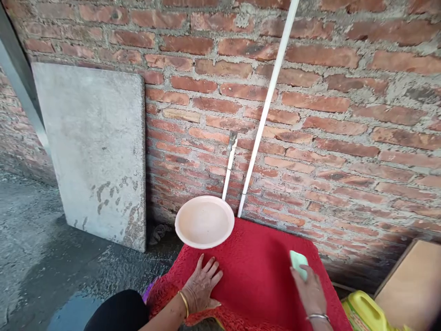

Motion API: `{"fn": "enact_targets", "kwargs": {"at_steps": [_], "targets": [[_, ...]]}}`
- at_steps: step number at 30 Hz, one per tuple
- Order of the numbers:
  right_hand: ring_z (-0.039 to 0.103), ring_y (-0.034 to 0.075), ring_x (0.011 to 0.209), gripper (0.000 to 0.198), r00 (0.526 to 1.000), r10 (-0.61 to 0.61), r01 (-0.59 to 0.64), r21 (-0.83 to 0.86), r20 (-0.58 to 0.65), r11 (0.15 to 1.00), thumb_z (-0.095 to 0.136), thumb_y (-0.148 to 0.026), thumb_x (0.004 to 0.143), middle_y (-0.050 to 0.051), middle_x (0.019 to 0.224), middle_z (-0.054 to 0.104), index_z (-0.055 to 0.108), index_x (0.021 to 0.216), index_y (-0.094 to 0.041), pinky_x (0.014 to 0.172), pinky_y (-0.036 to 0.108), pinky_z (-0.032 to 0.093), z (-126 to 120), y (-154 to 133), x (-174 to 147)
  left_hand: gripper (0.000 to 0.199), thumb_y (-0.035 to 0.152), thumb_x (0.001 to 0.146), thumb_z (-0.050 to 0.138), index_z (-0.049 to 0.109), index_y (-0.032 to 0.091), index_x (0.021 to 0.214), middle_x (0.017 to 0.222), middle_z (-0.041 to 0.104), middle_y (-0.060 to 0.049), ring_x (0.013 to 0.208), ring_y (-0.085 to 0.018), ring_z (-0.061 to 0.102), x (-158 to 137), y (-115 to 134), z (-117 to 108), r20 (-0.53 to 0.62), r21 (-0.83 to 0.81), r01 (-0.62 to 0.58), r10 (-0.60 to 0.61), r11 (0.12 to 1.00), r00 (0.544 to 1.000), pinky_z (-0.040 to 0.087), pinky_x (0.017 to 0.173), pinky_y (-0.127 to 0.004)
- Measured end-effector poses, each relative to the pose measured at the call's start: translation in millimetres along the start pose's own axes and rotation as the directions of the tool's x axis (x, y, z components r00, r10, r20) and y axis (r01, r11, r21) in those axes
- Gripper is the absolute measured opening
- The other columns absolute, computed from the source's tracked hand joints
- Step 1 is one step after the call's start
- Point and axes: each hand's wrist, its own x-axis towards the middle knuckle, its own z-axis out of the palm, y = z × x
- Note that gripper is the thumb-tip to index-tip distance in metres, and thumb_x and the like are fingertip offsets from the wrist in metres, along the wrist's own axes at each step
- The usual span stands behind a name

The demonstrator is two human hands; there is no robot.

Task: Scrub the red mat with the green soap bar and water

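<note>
A red, shaggy cloth (pixel 258 271) lies spread over a raised flat surface in front of me, its near-left part bunched and fluffy. My left hand (pixel 202 282) rests on it with fingers spread and holds nothing. At the cloth's right side, my right hand (pixel 311 289) grips a pale green block (pixel 299 263), its lower part covered by my fingers. Whether the block is soap or a brush, I cannot tell. Just beyond my left hand, a pale pink basin (pixel 205 222) stands at the cloth's far-left corner.
Behind the cloth rises a brick wall (pixel 310 103) with a tap (pixel 233 138) and a long white pipe (pixel 268 99). A grey slab (pixel 93 151) leans at the left above wet floor. A yellow jug (pixel 365 312) and a tan board (pixel 411 287) stand at the lower right.
</note>
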Motion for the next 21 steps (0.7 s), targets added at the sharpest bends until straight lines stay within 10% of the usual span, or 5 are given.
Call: {"fn": "enact_targets", "kwargs": {"at_steps": [9,15,21], "targets": [[0.063,0.025,0.113,0.036,0.939,-0.18,0.175,0.043,0.293,0.984,0.059,-0.044,0.088,0.007,0.123,0.061,0.063,0.121,-0.03,0.09,0.034,0.05,73,-228,-17,0.09,0.086,0.083,0.042,0.053,0.023,0.147,0.148,0.057,-0.017,0.142,-0.04,0.044,-3,-11,22,-0.135,0.168,-0.049,0.072,0.985,0.988,0.022,0.119,-0.067],[0.063,0.021,0.113,0.041,0.931,-0.154,0.154,0.026,0.33,0.988,0.066,-0.041,0.083,0.005,0.125,0.061,0.064,0.122,-0.031,0.09,0.03,0.048,49,-168,13,0.088,0.085,0.083,0.045,0.054,0.024,0.145,0.145,0.059,-0.015,0.14,-0.038,0.045,-3,-14,29,-0.177,0.214,-0.068,0.107,0.975,0.978,0.016,0.122,-0.064],[0.067,0.032,0.109,0.048,0.974,0.146,-0.126,-0.122,0.174,0.984,0.049,-0.047,0.092,0.017,0.122,0.062,0.06,0.132,-0.024,0.088,0.042,0.052,-2,-84,44,0.087,0.084,0.084,0.043,0.053,0.023,0.145,0.145,0.059,-0.014,0.141,-0.038,0.045,-5,-15,26,-0.196,0.204,-0.086,0.127,0.975,0.972,0.018,0.122,-0.062]]}}
